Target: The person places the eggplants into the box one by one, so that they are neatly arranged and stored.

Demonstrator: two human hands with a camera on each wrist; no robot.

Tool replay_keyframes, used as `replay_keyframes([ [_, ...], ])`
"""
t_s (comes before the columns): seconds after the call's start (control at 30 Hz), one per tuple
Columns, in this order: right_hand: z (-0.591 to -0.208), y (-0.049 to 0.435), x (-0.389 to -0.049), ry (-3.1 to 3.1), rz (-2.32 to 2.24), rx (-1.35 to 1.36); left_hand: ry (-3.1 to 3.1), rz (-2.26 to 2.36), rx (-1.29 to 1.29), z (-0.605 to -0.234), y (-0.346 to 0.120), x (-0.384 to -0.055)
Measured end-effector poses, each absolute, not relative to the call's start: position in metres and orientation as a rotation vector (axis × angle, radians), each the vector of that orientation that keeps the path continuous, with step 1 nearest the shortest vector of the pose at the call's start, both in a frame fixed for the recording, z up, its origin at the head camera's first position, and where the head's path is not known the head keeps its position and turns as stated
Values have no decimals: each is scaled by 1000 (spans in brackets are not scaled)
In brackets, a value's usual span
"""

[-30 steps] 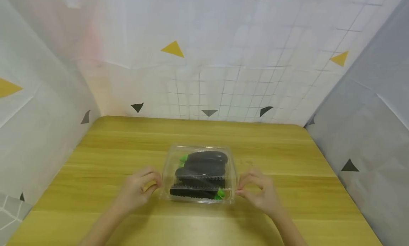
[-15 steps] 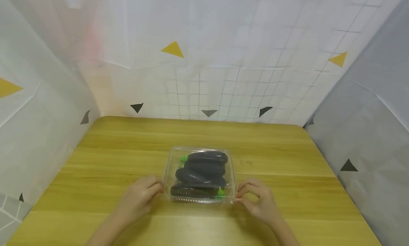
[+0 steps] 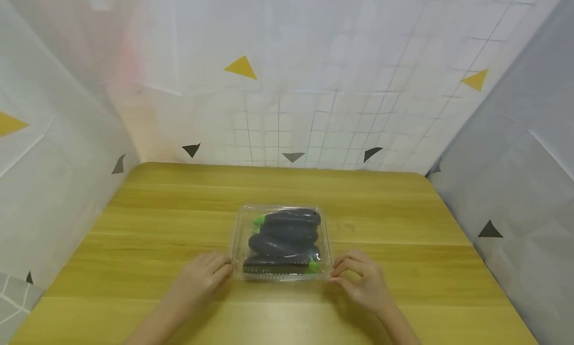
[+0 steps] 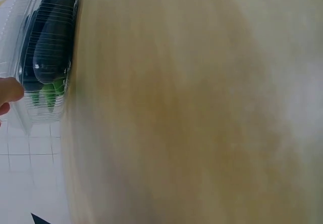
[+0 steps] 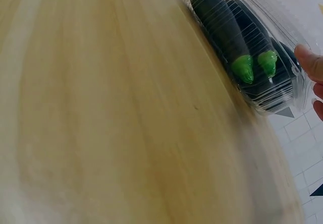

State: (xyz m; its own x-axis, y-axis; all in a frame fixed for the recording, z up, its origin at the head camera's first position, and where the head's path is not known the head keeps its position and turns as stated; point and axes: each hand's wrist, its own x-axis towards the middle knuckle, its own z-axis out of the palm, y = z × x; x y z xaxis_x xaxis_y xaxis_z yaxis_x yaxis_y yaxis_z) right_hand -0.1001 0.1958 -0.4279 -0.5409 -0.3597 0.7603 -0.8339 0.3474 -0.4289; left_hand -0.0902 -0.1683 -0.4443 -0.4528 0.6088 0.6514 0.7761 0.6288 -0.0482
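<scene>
A clear plastic clamshell box (image 3: 327,240) rests on the table with its lid down over several dark purple eggplants (image 3: 287,234) with green stems. My left hand (image 3: 197,280) pinches the rim at the box's front left corner; in the left wrist view only the fingertips of that left hand (image 4: 9,90) show at the plastic edge. At the front right corner, my right hand (image 3: 364,281) holds the rim between thumb and forefinger. The right wrist view shows the right hand (image 5: 312,67) at the rim, beside ribbed walls and two green stems.
The wooden table (image 3: 287,185) reaches back to a pale wall sheet (image 3: 287,126) printed with grid lines and triangles. More sheets (image 3: 58,195) stand along the left and right sides. The box sits near the middle of the table.
The lid's front edge has come down onto the front rim of the box. My left hand has shifted slightly right against the corner; the right hand has moved a little lower.
</scene>
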Motion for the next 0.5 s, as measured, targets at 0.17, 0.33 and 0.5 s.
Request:
replay_keyframes([
  [0.17, -429, 195, -101, -2055, 1103, 1037, -2177, -315, -1057, -445, -165, -90],
  [0.33, -443, 199, -106, -2054, 1080, 1019, -2114, -278, -1030, -446, -162, -88],
  [0.5, -460, 205, -111, -2069, 1061, 992, -2114, -280, -999, -446, -161, -87],
])
